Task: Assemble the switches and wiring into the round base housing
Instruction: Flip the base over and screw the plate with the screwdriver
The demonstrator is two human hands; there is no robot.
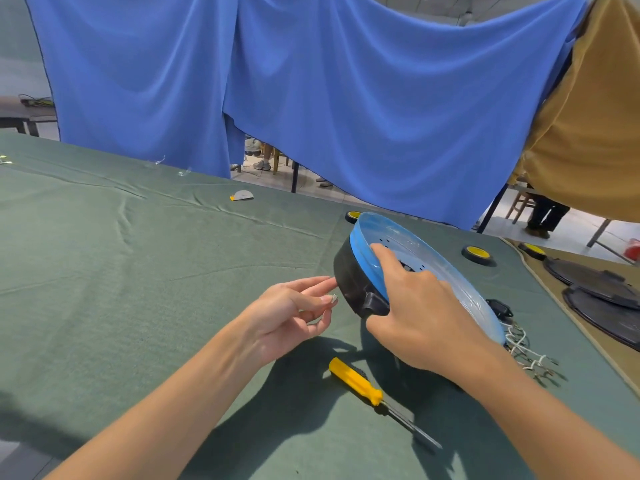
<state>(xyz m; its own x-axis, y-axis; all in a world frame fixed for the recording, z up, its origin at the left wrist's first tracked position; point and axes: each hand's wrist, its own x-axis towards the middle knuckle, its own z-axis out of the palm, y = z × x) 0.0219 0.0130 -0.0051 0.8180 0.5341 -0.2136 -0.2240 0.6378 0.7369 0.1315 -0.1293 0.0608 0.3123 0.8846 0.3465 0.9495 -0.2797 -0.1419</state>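
The round base housing (349, 275), black outside with a blue inner face, stands tilted on its edge on the green cloth. My right hand (415, 306) grips its near rim, thumb beside a black switch (375, 303) on the side wall, forefinger stretched across the blue face. My left hand (294, 313) sits just left of the housing and pinches a small metal screw (334, 297) at the fingertips, close to the black wall. White wiring with metal terminals (530, 355) trails out behind the housing at the right. Another small black switch part (498, 308) lies past the rim.
A yellow-handled screwdriver (360, 384) lies on the green table cloth (138, 271) in front of me. Yellow-and-black wheels (478, 254) sit behind the housing, dark round covers (602, 292) at the far right. A small grey and orange piece (242, 195) lies further back. Blue cloth hangs behind.
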